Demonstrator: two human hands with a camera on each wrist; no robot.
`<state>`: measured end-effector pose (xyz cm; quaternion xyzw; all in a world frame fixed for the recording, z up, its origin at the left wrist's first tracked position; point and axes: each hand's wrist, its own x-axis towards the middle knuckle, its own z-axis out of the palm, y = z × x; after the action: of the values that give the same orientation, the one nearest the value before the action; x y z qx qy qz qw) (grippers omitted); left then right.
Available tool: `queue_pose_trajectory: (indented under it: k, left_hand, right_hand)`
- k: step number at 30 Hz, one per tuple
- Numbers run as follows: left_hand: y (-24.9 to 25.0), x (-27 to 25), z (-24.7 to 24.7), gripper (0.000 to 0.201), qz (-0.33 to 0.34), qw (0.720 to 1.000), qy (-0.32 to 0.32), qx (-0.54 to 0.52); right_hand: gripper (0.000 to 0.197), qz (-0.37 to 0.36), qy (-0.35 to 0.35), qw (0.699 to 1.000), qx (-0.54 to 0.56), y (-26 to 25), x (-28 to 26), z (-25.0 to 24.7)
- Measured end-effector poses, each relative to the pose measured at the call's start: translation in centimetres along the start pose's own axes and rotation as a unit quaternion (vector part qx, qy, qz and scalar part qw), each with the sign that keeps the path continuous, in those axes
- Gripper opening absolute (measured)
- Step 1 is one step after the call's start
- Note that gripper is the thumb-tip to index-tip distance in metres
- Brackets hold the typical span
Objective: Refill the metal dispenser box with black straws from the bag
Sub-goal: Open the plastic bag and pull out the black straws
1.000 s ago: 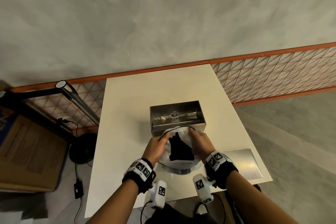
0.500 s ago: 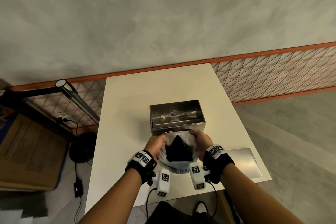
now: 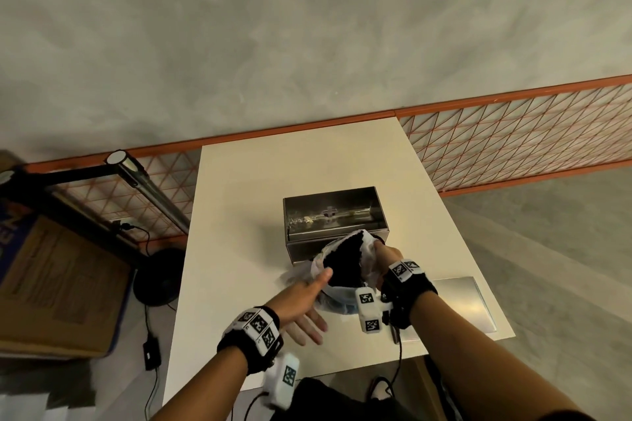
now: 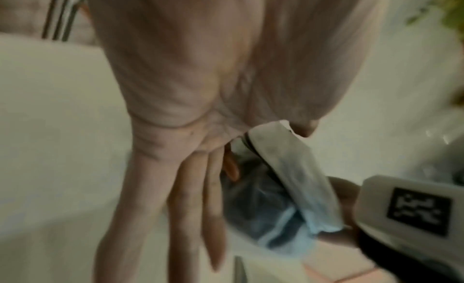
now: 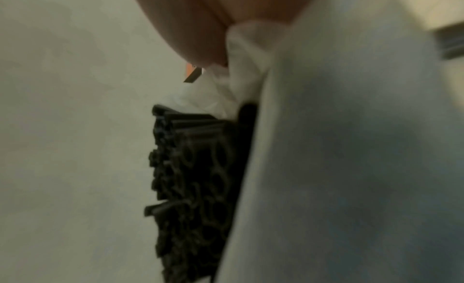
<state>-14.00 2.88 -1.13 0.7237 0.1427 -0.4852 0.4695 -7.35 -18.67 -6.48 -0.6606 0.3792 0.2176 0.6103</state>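
The open metal dispenser box point(image 3: 333, 215) stands mid-table, its shiny inside showing. Just in front of it a translucent plastic bag point(image 3: 367, 249) of black straws point(image 3: 343, 263) is held up, mouth tilted towards the box. My right hand point(image 3: 383, 251) grips the bag's right rim; in the right wrist view its fingers point(image 5: 195, 29) pinch the plastic point(image 5: 326, 148) beside the straw ends point(image 5: 195, 178). My left hand point(image 3: 304, 304) is open left of the bag, fingers straight point(image 4: 191, 188), the thumb by the bag's rim point(image 4: 288, 178).
The box's flat metal lid point(image 3: 461, 304) lies on the white table point(image 3: 256, 215) at the right front corner. An orange mesh fence point(image 3: 513, 140) runs behind. On the floor to the left are a cardboard box point(image 3: 51, 284), a metal pole point(image 3: 147, 188) and a black round base point(image 3: 157, 277).
My left hand has let go of the bag's left rim, opened and dropped back towards me. The right hand has raised the bag and tipped it towards the box.
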Motion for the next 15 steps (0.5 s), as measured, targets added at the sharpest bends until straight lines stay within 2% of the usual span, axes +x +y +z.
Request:
queue_pose_trajectory:
  k: [2, 4, 6, 8, 10, 12, 14, 15]
  left_hand:
    - [0.0, 0.8, 0.6, 0.079, -0.002, 0.998, -0.047, -0.052]
    - [0.5, 1.4, 1.3, 0.055, 0.003, 0.991, -0.059, -0.118]
    - [1.1, 1.8, 1.5, 0.034, 0.024, 0.979, -0.065, -0.189]
    - [1.6, 2.0, 1.2, 0.037, 0.04, 0.965, -0.065, -0.252]
    - [1.8, 2.3, 0.9, 0.042, 0.055, 0.955, -0.054, -0.286]
    - [1.9, 2.7, 0.8, 0.045, 0.072, 0.947, -0.034, -0.312]
    - [2.3, 3.0, 1.0, 0.054, 0.092, 0.941, 0.001, -0.326]
    - [2.4, 3.3, 1.1, 0.06, 0.103, 0.937, 0.022, -0.332]
  right_hand:
    - [0.043, -0.01, -0.022, 0.999, 0.027, 0.1, 0.6, 0.9]
    - [0.039, -0.019, -0.032, 0.998, 0.051, -0.2, 0.4, 1.9]
    - [0.051, -0.03, -0.042, 0.998, 0.045, -0.5, 0.4, 2.2]
    - [0.068, -0.049, -0.048, 0.997, 0.017, -0.9, 0.4, 1.6]
    - [0.061, -0.088, -0.041, 0.994, -0.041, -1.8, -1.7, 0.6]
    - [0.051, -0.107, -0.03, 0.983, -0.145, -2.5, -4.1, -0.4]
    - [0.051, -0.085, -0.045, 0.973, -0.208, -2.4, -5.0, -1.1]
    - [0.051, -0.066, -0.069, 0.977, -0.192, -2.3, -5.3, -1.3]
